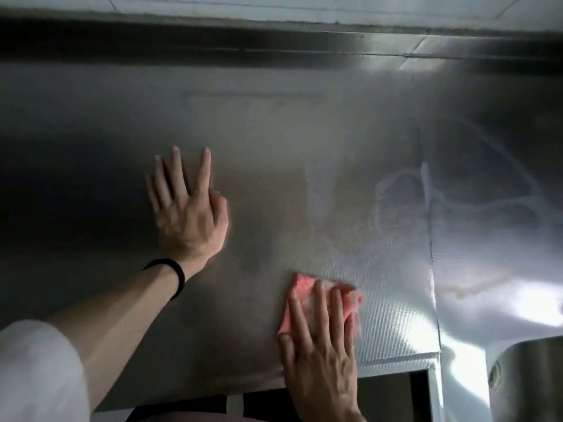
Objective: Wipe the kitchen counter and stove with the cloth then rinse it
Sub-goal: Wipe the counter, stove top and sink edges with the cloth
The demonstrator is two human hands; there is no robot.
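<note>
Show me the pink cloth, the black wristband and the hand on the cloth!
pink cloth [301,285]: head view, bare upper-left corner.
black wristband [180,276]: head view, middle of the band.
right hand [323,359]: head view, back of the hand.

No legible text, label, brand, number or sign on the steel counter [274,141] or the cloth [300,287].

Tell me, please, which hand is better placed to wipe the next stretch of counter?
Right. The right hand presses flat on the pink cloth near the front edge of the counter; the left hand lies on bare steel, apart from the cloth.
</note>
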